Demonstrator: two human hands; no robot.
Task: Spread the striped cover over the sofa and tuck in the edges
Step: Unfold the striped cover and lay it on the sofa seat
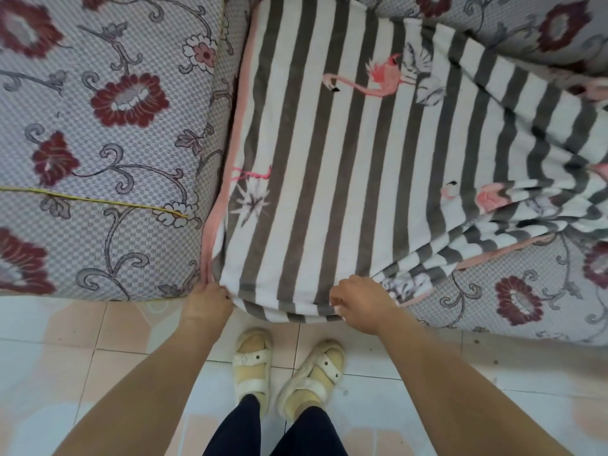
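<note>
The striped cover [329, 159], grey and white with pink flamingos and a pink border, lies over the middle seat of the floral sofa [108, 133]. Its front edge hangs over the seat front. On the right it is bunched and folded, leaving floral fabric bare there. My left hand [207, 301] grips the cover's front left corner, beside the gap next to the left cushion. My right hand [362, 302] is closed on the cover's front edge a little to the right. Both hands sit at the sofa's front edge.
The sofa's left cushion [98, 192] and right seat area [513, 291] carry a grey check pattern with red flowers. Below is a white and pink tiled floor [65, 357]. My feet in cream sandals [286, 366] stand close to the sofa front.
</note>
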